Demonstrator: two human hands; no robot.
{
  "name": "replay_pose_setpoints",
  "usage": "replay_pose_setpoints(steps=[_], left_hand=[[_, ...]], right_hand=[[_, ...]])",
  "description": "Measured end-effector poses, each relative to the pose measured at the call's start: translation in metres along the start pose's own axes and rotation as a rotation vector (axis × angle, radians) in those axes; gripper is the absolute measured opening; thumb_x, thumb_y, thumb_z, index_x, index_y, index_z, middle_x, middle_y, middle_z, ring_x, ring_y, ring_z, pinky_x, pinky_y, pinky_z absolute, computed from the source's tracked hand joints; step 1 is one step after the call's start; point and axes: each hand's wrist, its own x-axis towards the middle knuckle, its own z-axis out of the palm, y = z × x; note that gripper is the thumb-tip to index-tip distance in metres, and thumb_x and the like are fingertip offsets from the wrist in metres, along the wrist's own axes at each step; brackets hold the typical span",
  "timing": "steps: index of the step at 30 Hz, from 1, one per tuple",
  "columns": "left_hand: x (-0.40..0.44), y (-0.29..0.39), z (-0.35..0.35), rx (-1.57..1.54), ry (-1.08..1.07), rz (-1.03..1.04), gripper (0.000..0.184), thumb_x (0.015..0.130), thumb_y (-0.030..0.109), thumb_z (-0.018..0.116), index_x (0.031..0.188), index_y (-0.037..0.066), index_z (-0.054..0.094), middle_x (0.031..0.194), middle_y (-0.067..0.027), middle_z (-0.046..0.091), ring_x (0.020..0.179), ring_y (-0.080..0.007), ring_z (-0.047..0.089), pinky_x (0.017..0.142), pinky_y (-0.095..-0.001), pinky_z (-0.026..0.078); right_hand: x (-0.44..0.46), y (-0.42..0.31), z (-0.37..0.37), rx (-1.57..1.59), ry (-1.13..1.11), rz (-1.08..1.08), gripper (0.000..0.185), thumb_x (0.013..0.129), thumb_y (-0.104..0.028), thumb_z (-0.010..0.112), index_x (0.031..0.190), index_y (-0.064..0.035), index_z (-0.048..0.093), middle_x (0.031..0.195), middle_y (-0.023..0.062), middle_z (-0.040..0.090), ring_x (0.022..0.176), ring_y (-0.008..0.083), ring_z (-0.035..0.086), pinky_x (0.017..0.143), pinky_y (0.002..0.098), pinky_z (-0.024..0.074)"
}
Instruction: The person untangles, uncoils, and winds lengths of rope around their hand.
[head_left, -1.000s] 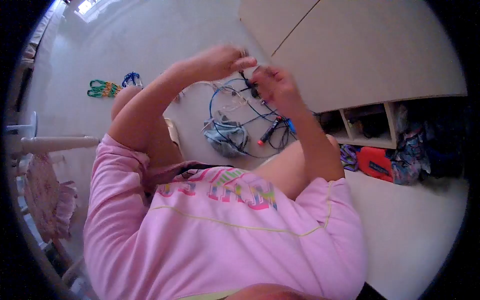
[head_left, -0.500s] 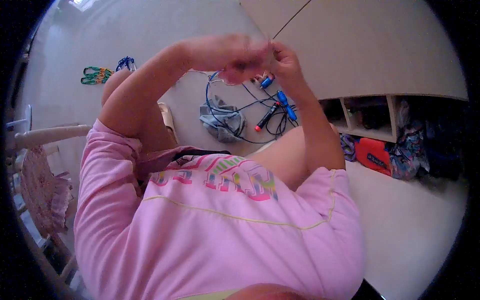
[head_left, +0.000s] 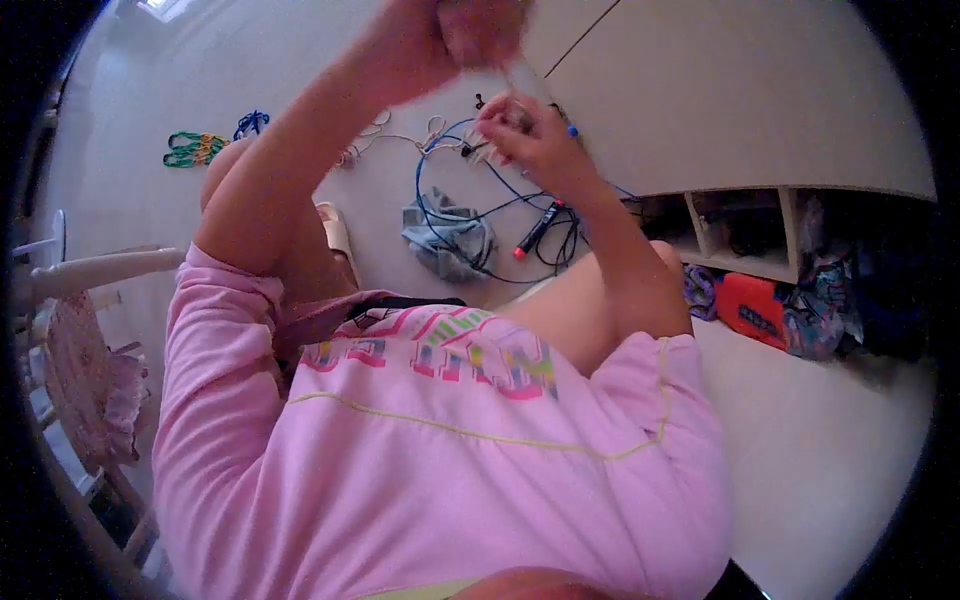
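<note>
My left hand [head_left: 480,35], blurred by motion at the top edge, is closed like a fist. A short length of thin white cord [head_left: 508,76] runs down from it to my right hand [head_left: 527,132], whose fingers are curled around the cord. More pale cord [head_left: 400,137] trails in loose loops to the left, below my hands. A blue rope [head_left: 418,185] curves across the floor under my right hand. Beyond my right wrist a small blue tip [head_left: 573,131] shows; what it belongs to is hidden.
On the floor lie a crumpled grey cloth [head_left: 445,238], a black handle with a red end [head_left: 538,230] and a green-and-yellow cord bundle [head_left: 193,149]. A cubby shelf [head_left: 790,235] with bags stands at right, a white chair [head_left: 110,265] at left.
My hands were together; the left has since risen up and away, with cord stretched between them. My right hand has shifted slightly left and down. The blue handles seen earlier no longer show.
</note>
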Motion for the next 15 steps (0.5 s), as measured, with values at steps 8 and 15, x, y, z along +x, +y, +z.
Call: replay_pose_setpoints(steps=[8,15], left_hand=[[0.023,0.060,-0.087,-0.581,-0.025,0.201,0.043,0.086,0.049,0.037,0.067,0.011,0.042,0.052,0.0031,0.029,0.046,-0.0084,0.031,0.046,-0.0224,0.031],[-0.003,0.136,-0.192,-0.219,0.071,0.478,0.035,0.089,0.034,0.034,0.067,0.008,0.043,0.060,-0.0010,0.041,0.051,-0.0152,0.040,0.060,-0.0317,0.039]], right_hand=[[-0.007,-0.009,-0.001,0.411,-0.109,0.232,0.022,0.089,-0.027,0.045,0.077,-0.0087,0.051,0.050,-0.0059,0.033,0.040,0.0023,0.025,0.036,0.0191,0.0178],[-0.007,-0.004,-0.061,0.358,0.207,0.287,0.025,0.088,-0.029,0.045,0.071,-0.0101,0.048,0.049,-0.0061,0.030,0.039,0.0023,0.022,0.034,0.0193,0.0144]])
